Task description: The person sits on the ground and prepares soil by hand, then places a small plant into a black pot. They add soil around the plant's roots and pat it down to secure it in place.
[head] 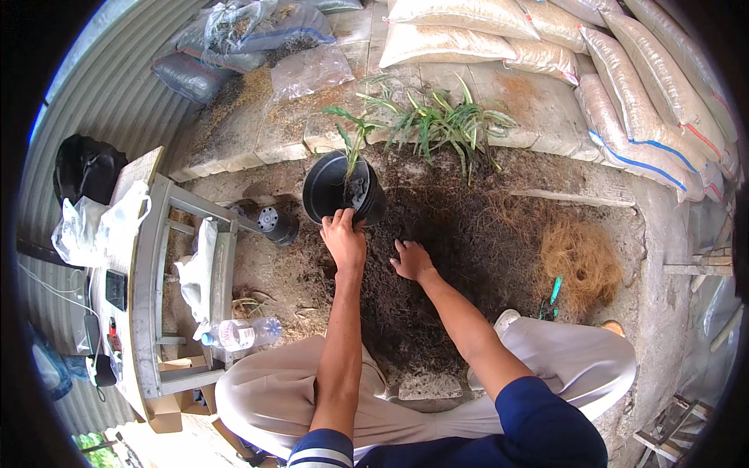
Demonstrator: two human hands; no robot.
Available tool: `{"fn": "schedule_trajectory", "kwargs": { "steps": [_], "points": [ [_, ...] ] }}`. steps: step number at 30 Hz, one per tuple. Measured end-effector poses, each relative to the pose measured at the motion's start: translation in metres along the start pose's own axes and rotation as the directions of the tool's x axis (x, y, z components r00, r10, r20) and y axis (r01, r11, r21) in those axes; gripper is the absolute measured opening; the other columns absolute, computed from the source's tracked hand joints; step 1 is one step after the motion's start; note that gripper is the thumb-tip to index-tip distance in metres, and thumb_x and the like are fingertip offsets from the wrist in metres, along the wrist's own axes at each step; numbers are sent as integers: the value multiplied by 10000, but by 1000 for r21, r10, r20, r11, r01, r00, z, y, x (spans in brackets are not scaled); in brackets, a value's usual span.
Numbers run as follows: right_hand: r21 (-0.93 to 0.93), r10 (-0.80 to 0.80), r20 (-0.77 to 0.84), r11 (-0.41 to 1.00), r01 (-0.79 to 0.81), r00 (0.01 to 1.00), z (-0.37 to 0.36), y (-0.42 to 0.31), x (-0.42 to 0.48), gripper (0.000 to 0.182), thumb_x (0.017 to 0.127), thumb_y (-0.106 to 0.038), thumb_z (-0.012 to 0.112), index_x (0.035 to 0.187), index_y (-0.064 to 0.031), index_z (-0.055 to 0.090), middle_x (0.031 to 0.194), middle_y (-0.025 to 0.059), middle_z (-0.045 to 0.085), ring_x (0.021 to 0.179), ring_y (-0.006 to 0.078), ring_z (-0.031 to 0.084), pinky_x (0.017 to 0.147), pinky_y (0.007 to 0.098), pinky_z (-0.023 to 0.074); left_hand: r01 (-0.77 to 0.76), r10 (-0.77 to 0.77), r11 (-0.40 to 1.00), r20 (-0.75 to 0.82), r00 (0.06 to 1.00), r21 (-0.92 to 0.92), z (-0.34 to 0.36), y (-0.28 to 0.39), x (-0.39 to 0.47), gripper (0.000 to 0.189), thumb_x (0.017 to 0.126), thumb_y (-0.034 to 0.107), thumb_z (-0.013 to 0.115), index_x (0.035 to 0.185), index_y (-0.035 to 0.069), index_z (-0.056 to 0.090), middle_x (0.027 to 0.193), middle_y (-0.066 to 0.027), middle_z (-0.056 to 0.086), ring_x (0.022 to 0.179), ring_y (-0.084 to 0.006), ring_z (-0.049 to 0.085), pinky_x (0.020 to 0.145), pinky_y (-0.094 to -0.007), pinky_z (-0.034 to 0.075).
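Note:
My left hand (344,238) grips the near rim of a black plastic plant pot (377,196), which looks tilted towards me. Inside the pot stands a leafy seedling (353,143) with dark matter about its base. Just right of the pot, my right hand (413,260) rests on or just over a heap of dark soil (404,310), fingers apart and nothing seen in them. Beyond the soil lies a pile of uprooted green plants (450,123) with long striped leaves. A smaller black pot (278,226) sits upside down to the left.
Coconut-like brown fibre (579,263) and a green-handled hand tool (556,288) lie right. A plastic bottle (243,334) lies near my left knee, beside a table (143,234). Filled sacks (445,44) are stacked at the back on a concrete ledge (281,146).

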State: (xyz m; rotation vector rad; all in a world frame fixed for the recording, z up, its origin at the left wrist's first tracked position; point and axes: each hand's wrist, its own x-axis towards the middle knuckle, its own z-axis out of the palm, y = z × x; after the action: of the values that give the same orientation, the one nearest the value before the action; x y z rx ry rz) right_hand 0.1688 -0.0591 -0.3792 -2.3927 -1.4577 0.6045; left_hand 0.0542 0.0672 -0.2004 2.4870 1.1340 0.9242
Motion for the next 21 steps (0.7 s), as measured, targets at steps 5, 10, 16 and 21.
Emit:
{"fn": "schedule_trajectory", "kwargs": {
  "steps": [5, 10, 16, 21],
  "points": [
    [25, -52, 209, 999, 48, 977, -7, -5, -18, 530, 963, -477, 509, 1084, 1, 702, 1082, 220, 694, 1027, 409, 648, 928, 497, 504, -11, 11, 1000, 0, 1000, -16, 3, -2, -1, 298, 730, 46, 781, 1008, 44, 673, 979, -86, 652, 970, -354, 555, 839, -490, 436],
    [-228, 171, 490, 972, -64, 855, -49, -19, -13, 517, 960, -476, 525, 1137, -21, 694, 1147, 192, 679, 1066, 382, 636, 1007, 543, 446, 7, -7, 1000, 12, 1000, -28, -1, -1, -1, 304, 724, 44, 781, 1008, 35, 673, 998, -91, 659, 978, -360, 558, 840, -488, 437],
    [-229, -38, 81, 972, 56, 996, -55, -35, 19, 589, 937, -471, 577, 1421, -140, 511, 1539, 185, 370, 1384, 398, 378, 1140, 597, 281, 13, -13, 1000, -12, 1000, -20, -4, -8, -3, 287, 724, 44, 765, 993, 38, 667, 982, -81, 652, 971, -353, 557, 827, -484, 432],
    [-110, -73, 160, 990, 91, 984, -7, -17, 25, 637, 939, -542, 549, 1498, -260, 429, 1598, 146, 287, 1434, 391, 312, 1170, 537, 284, 14, -14, 1000, 14, 1000, -10, -5, -7, 2, 306, 717, 68, 777, 1006, 40, 681, 982, -87, 667, 967, -359, 573, 823, -484, 447]
  ]
}}
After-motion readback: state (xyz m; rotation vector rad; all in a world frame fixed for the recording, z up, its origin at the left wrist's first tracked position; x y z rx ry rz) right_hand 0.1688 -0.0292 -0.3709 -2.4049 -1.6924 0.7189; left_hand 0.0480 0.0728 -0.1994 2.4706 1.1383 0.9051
